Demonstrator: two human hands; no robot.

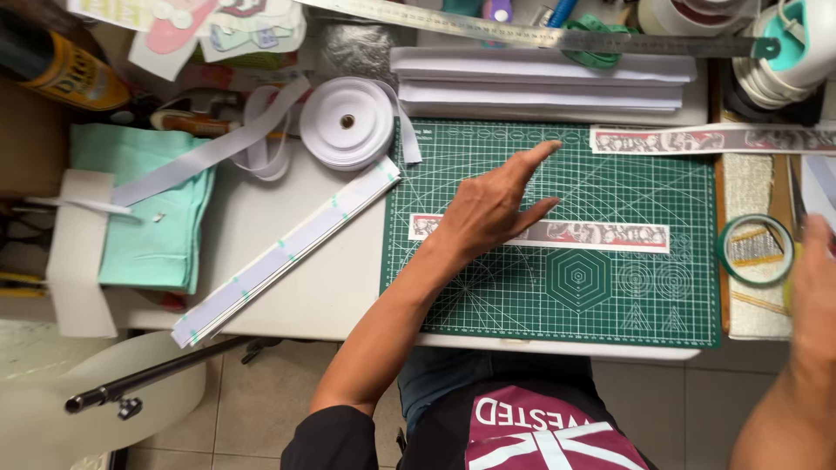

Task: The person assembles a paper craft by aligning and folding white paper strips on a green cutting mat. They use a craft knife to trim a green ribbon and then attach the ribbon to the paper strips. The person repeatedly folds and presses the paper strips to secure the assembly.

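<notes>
The left hand (488, 209) lies flat and open on a long printed paper strip (601, 233), fingers stretched toward two o'clock, the palm pressing the strip's left part rather than gripping it. The strip runs from nine to three o'clock across the middle of a green cutting mat (557, 296), which covers the right half of a white counter (287, 278).

The right hand (814, 278) sits at the three o'clock edge of the view, blurred; its grip cannot be told, though it seems to rest just beside a green-rimmed tape roll (756, 251) lying off the mat's right border.

At one o'clock from the mat, a second printed strip (697, 139) lies along its upper right corner. Beyond the mat at twelve o'clock are stacked folded white sheets (540, 83), and farther back a steel ruler (522, 35). At eleven o'clock sits a spool of white ribbon (347, 122), its loose end trailing. A bundle of long white strips (287, 252) lies slantwise at nine o'clock of the mat, and pale green fabric (148, 209) lies farther left near the counter's edge.
</notes>
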